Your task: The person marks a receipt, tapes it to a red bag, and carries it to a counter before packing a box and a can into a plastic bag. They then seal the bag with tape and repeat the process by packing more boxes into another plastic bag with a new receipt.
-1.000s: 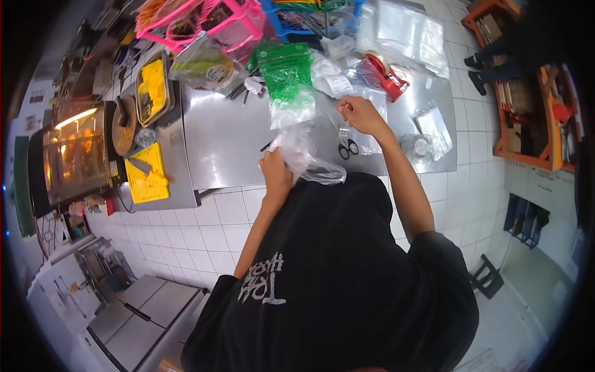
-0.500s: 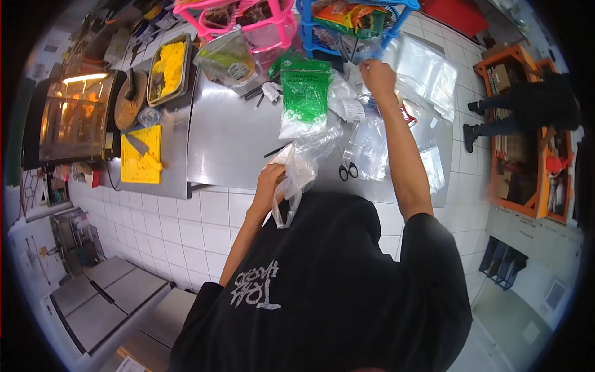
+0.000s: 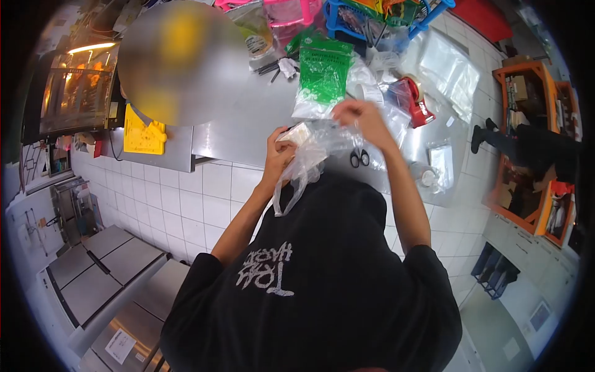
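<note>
At the front edge of the metal table, my left hand [image 3: 280, 156] is closed round a clear plastic bag [image 3: 308, 158] with a pale, box-like thing [image 3: 296, 133] at its top. The bag's loose handles hang down toward my shirt. My right hand [image 3: 361, 116] is just right of the bag, over its spread end, with fingers bent and blurred; whether it holds anything does not show. Black-handled scissors [image 3: 359, 159] lie below that hand. Behind both hands lies a green-and-white packet of disposable plastic gloves [image 3: 323, 77]. A red tape dispenser [image 3: 419, 104] stands to the right.
Clear plastic bags [image 3: 449, 71] cover the table's right side. Blue [image 3: 347, 22] and pink [image 3: 291, 11] baskets stand at the back. A yellow board [image 3: 144, 133] is at left, beside a lit glass cabinet [image 3: 77, 87]. Another person [image 3: 533, 146] is near orange shelves [image 3: 527, 211].
My right hand has come from the back right of the table toward the bag. My left hand has lifted slightly with the bag. The tape dispenser now shows more fully, and the view has shifted.
</note>
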`<state>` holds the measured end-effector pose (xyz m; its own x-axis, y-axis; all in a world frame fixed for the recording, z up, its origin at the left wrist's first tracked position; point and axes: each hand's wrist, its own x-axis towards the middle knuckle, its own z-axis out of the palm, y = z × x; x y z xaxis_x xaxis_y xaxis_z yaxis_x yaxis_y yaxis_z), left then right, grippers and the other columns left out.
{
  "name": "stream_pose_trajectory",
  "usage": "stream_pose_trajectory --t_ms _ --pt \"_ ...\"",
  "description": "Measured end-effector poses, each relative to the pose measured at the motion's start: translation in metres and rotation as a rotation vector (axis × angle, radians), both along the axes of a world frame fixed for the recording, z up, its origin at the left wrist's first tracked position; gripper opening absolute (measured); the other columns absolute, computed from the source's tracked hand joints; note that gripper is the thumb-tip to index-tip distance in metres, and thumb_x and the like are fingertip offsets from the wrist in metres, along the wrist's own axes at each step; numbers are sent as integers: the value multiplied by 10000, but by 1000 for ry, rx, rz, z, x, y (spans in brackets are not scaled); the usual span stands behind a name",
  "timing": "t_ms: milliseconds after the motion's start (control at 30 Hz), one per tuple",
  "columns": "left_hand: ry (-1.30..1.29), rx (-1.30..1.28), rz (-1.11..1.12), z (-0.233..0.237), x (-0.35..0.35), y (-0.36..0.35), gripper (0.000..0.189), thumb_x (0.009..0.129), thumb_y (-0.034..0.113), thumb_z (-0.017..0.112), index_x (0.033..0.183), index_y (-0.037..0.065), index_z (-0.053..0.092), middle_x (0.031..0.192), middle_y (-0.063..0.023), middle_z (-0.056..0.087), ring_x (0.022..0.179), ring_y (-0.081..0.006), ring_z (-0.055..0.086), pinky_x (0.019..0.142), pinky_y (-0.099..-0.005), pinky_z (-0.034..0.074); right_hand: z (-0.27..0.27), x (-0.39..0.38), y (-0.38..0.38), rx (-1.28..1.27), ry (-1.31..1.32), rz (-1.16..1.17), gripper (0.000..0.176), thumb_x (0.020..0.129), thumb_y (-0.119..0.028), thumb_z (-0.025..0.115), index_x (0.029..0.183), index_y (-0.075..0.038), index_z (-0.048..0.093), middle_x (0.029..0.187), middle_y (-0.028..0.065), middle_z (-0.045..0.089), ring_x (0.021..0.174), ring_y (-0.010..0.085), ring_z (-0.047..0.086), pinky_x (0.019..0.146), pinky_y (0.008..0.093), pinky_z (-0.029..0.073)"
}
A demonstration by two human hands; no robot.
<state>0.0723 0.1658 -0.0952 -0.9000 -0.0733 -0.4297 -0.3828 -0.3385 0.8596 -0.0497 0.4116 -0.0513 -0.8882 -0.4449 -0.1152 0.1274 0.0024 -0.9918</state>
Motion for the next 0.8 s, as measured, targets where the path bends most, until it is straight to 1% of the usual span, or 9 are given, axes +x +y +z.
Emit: stream_pose_trajectory --t_ms 100,167,267,300,333,400,667,733,800 --pt "104 -76 -24 -17 -4 -7 375 846 46 642 1212 55 560 1092 -75 554 970 -196 562 861 -298 476 -41 43 -20 156 423 62 151 856 -101 664 958 5 696 865 71 691 757 154 638 690 297 518" --pt "656 -861 -437 -19 4 -18 334 792 10 658 1120 32 594 1092 -102 558 1002 -245 566 868 -317 476 -23 50 -24 308 0 237 191 834 -128 686 976 -1 692 895 111 693 794 224 659 728 345 522" --pt "578 -790 -326 -24 8 -2 344 701 -40 669 1036 7 605 1071 -131 568 1013 -300 564 860 -336 473 -16 50 -21 353 205 256 193 836 -142 683 965 1 695 842 101 690 775 169 642 721 343 514" --pt "167 -232 -43 -31 7 7 376 651 -87 655 1013 -1 595 1047 -143 579 1003 -330 560 841 -359 473 -26 53 -20 285 277 232 189 832 -143 680 931 18 688 820 121 676 765 196 648 715 334 510" --pt "154 -234 -41 -18 5 5 376 651 -87 655 1013 -1 595 1047 -143 579 1003 -330 560 841 -359 473 -27 52 -18 282 265 238 189 832 -143 680 931 18 688 820 121 676 765 196 648 715 334 510" --pt "616 -925 -363 8 2 -3 339 681 -88 633 1003 9 598 1042 -136 587 1003 -333 556 839 -379 471 -28 46 -11 227 139 271 192 828 -143 676 916 27 683 855 152 676 776 224 656 726 339 509" --pt "578 -1116 -427 17 -7 5 252 762 10 619 1012 25 650 975 -132 634 959 -349 583 864 -384 481 -30 53 -19 518 649 261 194 852 -181 628 901 1 672 904 173 670 789 346 655 719 417 522" --pt "305 -545 -423 -4 -15 4 200 814 136 609 959 10 665 906 -158 664 882 -361 618 846 -386 490 -24 49 -33 772 599 463 204 863 -194 601 936 -22 681 965 207 673 866 409 637 764 461 512" --pt "657 -968 -446 39 -11 10 282 817 217 590 973 2 685 907 -174 692 878 -360 648 852 -424 488 -11 54 -38 716 502 426 196 866 -179 591 956 -29 680 935 207 675 860 403 643 777 464 512"
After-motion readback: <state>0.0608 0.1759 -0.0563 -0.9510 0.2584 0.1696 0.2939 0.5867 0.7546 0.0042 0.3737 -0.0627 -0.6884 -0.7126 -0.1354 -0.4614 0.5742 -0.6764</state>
